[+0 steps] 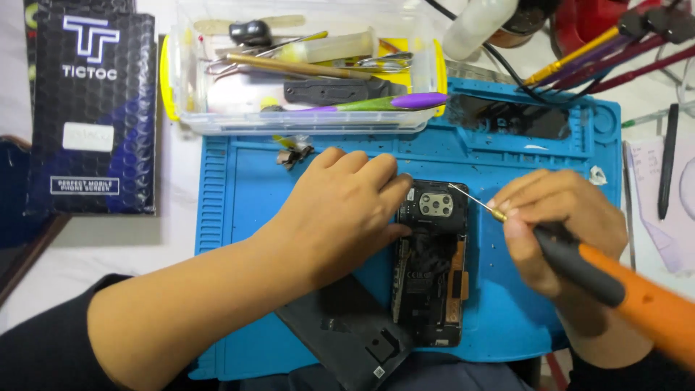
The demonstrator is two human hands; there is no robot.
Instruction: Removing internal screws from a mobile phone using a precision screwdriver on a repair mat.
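An opened black phone [432, 268] lies back-up on a blue work mat [507, 318], its camera module and inner boards showing. My left hand [340, 213] rests on the phone's left edge and presses it down. My right hand [554, 224] grips an orange and black screwdriver [630, 293]. Its thin metal tip [467, 197] points at the phone's upper right corner by the camera module. A dark removed back cover [347, 329] lies beside the phone, at the mat's front edge.
A clear plastic tray [304, 123] of tools, with tweezers and a purple-tipped pry tool, stands behind the mat. A black bubble-wrap package [93, 108] lies at the left. Cables and brushes [608, 43] crowd the back right. Paper and a black pen [667, 163] lie at the right.
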